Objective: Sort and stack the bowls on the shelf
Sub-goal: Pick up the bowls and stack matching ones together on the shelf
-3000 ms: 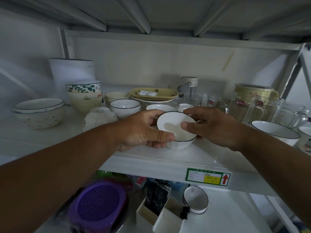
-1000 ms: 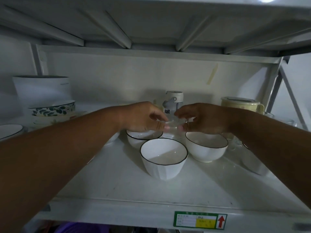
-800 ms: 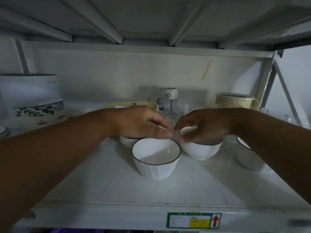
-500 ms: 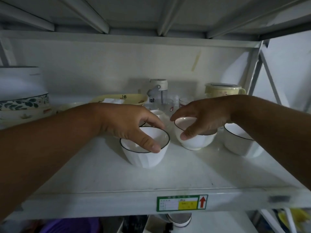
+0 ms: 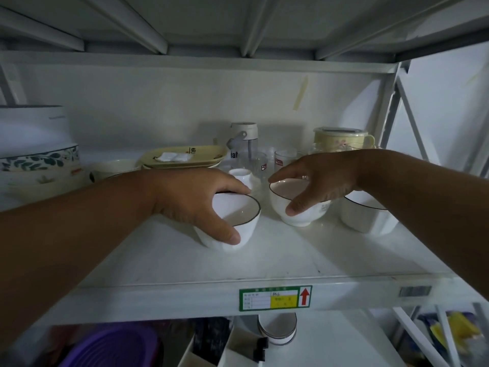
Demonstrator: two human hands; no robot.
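On the white shelf [image 5: 264, 263] my left hand [image 5: 195, 202] grips a white bowl with a dark rim [image 5: 238, 218], thumb on its near side and fingers over the far rim. My right hand [image 5: 317, 181] grips a second dark-rimmed white bowl [image 5: 301, 210] just to the right, thumb down its front wall. A third white bowl [image 5: 365, 215] stands further right, partly hidden by my right forearm. A small upturned white cup [image 5: 244, 177] sits behind the two bowls.
Stacked patterned bowls [image 5: 39, 165] and a white pot stand at the left. A yellow plate [image 5: 185, 157], a bottle [image 5: 242, 144], glasses [image 5: 283, 161] and a yellow lidded mug [image 5: 341, 139] line the back. The lower shelf holds a bowl stack [image 5: 277, 329] and a purple lid [image 5: 111, 350].
My left hand set the bowl on the shelf, reached back, then came forward onto it again. My right hand dropped onto the neighbouring bowl. The view shifted right.
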